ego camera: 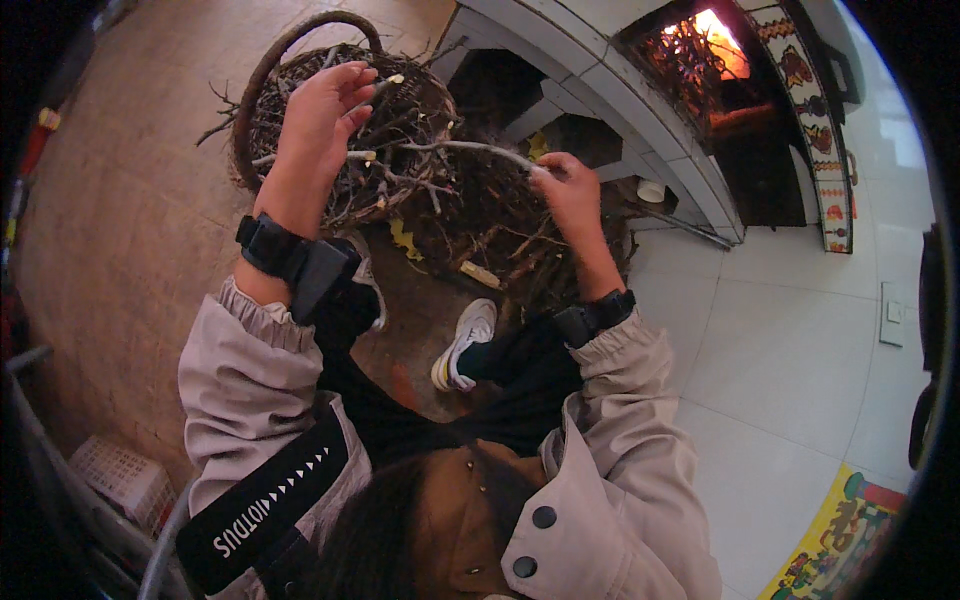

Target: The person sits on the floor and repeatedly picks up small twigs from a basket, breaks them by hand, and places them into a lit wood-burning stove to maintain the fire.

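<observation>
My right hand (571,191) pinches the end of a thin, bent grey stick (480,145), which reaches left over a wicker basket (247,120). Above that basket is my left hand (322,105), its fingers half curled. Near its thumb lies a short stick with a pale cut end (394,79); whether the hand grips it is unclear. Dry twigs (409,184) fill the basket, some with pale cut ends, and some poke past the rim. A thick arched handle (259,67) rises over the basket's left side.
Flames burn among twigs in a stove's firebox (709,56) at upper right. Loose twigs (525,255) and a corn cob (480,274) lie beside the basket. A white cup (650,190) sits near the tiled stove base (652,124). My shoe (466,337) is close to the pile.
</observation>
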Demonstrator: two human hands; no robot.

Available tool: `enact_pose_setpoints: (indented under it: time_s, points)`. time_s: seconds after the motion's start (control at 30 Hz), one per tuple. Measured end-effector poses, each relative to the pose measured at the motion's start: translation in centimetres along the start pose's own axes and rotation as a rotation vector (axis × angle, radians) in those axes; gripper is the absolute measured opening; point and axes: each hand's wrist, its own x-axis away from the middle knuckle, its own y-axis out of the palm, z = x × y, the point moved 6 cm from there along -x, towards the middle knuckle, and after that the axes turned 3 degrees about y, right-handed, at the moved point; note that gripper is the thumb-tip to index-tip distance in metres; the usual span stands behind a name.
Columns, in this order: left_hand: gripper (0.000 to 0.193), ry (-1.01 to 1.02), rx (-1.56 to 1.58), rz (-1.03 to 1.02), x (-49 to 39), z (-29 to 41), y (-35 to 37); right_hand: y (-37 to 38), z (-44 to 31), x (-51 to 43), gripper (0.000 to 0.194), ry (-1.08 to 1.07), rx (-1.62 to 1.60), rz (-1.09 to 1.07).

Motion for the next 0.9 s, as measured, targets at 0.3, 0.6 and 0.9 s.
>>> enact_pose_setpoints:
  time_s: [0.3,0.6,0.9]
  points:
    - [0.019,0.008,-0.007,0.0,-0.4,-0.5,0.6,-6.4,-11.2,3.5,0.012,-0.382,-0.104,0.132]
    - [0.019,-0.067,-0.041,-0.149,0.8,-1.7,4.5,-19.6,-5.8,8.7,0.012,0.041,-0.626,0.425]
    - [0.03,-0.18,-0.111,-0.641,8.8,-5.9,14.9,-18.9,-6.2,17.2,0.011,-0.31,-0.379,0.584]
